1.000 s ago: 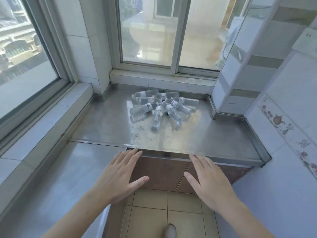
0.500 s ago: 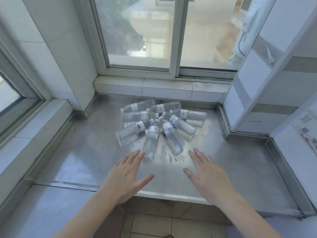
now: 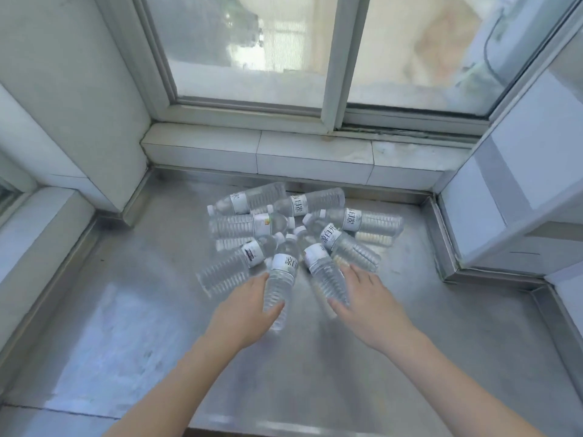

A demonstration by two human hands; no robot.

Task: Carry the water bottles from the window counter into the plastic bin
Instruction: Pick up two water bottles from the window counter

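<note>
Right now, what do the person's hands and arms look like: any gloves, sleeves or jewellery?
Both are bare. The left hand and right hand wear no gloves, and no rings, watch or bands show. The forearms are uncovered down to the frame's edge; no sleeve is in view.

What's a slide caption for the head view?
Both hands, left and right, reach two nearest water bottles on the steel window counter.

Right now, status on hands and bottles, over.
Left hand closing on nearest bottle, not lifted. Right hand open, touching the next bottle. The rest of the pile lying on the counter. Bin unseen; nothing blocking.
</note>
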